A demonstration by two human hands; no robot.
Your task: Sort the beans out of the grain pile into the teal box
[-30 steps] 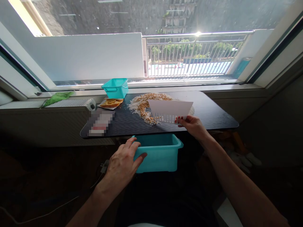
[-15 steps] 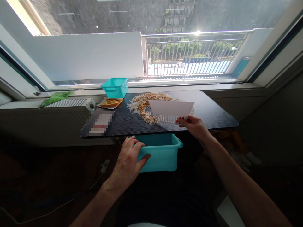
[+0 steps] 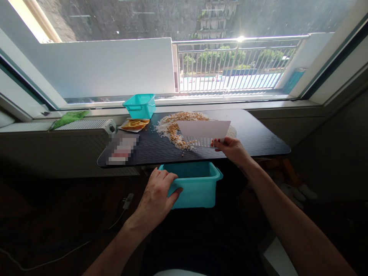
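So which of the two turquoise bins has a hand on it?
The nearer bin, below the table: the left hand is at its left end. The other bin stands farther back, untouched.

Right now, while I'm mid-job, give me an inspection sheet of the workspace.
Surface: dark tabletop, stray grains around the pile.
Work items: mixed white and yellow grain pile; white slotted sheet in front of it, contact unclear; large teal bin below the near table edge.
Clutter: small teal bin, yellow-brown item, pixelated item, all on the left side.
Hands: right hand pinches the sheet; left hand at the large bin's left corner, grip firmness unclear.
Cables: white cable, lower left.
Surroundings: window ahead; green cloth on radiator, left.
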